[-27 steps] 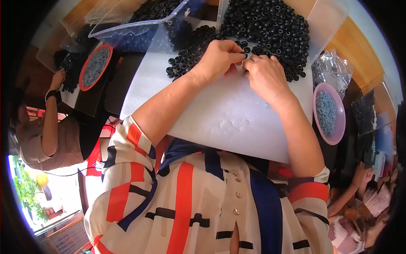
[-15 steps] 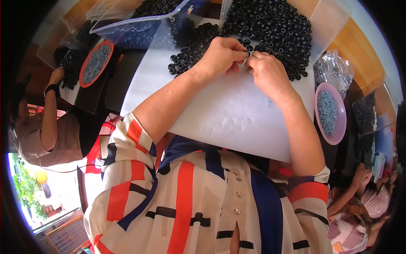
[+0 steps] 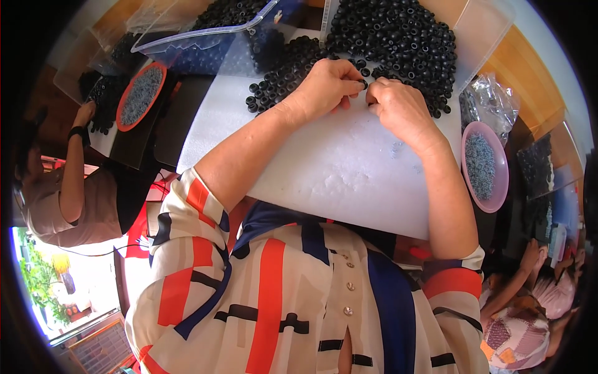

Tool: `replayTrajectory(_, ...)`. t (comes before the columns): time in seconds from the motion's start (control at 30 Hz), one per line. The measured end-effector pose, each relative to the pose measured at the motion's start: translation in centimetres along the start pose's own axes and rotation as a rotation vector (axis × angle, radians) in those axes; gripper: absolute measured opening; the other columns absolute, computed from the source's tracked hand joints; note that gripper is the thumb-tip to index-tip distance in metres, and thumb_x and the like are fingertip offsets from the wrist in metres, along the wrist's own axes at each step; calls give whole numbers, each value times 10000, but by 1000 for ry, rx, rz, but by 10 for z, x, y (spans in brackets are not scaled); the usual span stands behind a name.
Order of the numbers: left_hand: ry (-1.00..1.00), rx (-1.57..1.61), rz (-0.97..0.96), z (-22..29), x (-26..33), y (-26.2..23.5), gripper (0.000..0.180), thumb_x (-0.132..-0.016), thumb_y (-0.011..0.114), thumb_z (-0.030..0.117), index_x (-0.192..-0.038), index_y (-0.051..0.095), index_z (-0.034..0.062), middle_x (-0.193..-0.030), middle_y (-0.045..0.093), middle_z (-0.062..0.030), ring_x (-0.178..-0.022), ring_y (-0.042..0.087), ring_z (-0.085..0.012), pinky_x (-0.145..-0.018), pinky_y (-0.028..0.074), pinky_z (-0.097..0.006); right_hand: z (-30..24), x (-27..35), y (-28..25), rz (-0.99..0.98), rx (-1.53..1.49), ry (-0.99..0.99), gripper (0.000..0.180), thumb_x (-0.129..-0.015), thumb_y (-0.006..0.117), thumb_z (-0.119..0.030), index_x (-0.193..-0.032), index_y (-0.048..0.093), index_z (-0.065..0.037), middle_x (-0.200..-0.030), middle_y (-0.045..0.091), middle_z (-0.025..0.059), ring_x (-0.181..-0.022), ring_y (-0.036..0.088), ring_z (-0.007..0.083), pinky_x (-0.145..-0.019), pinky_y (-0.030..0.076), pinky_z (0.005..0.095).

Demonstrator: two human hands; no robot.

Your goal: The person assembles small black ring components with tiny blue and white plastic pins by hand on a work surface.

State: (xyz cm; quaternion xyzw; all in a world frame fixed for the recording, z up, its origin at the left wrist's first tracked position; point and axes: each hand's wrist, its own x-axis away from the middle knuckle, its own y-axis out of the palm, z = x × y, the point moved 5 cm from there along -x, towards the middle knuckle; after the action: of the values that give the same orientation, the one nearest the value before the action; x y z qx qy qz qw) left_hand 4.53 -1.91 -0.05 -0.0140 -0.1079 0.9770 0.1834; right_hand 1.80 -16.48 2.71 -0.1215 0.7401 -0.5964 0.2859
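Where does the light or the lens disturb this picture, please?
Head view: the bright opening at lower left is partly washed out; the crinkled plastic bag at right shows glare; the wooden surface at upper right curves with the fisheye; the left hand and right hand look fairly clear, but the left one's black piece is too small for detail.

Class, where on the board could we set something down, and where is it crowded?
On the white board, the main free patch lies between the left forearm and right forearm, blue specks beside the latter. A smaller one lies left of the left forearm, below the black rings. Rings crowd the far side beyond left hand and right hand.
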Motion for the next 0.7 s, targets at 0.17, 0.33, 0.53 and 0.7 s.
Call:
replayTrajectory(0.17,18,60,-12,5,3,-1,175,-898,647,131,-978,652,-25,-783,653,-47,-627,611,-108,-504,466,-245,35,-2,-9,75,-940,361,112,-871,637,-110,-915,683,-18,-750,631,-10,-686,581,95,-631,440,238)
replayTrajectory(0.33,16,88,-14,12,8,4,183,-904,643,131,-980,647,-35,-790,660,-55,-632,617,-111,-506,469,-242,31,-1,-13,120,-1159,449,100,-880,644,-123,-940,686,-55,-768,647,-14,-690,588,74,-605,385,216)
replayTrajectory(0.53,34,117,-17,12,9,3,185,-903,642,128,-984,643,-38,-795,664,-67,-641,620,-118,-507,471,-244,22,-3,-6,109,-1206,468,104,-885,648,-143,-928,688,-57,-775,658,0,-690,604,88,-626,386,224)
replayTrajectory(0.7,56,155,-38,15,9,4,183,-903,641,127,-982,641,-38,-800,666,-74,-651,623,-124,-510,473,-247,19,-3,-2,121,-1243,479,115,-890,646,-155,-928,688,-54,-773,661,4,-690,608,92,-626,385,225)
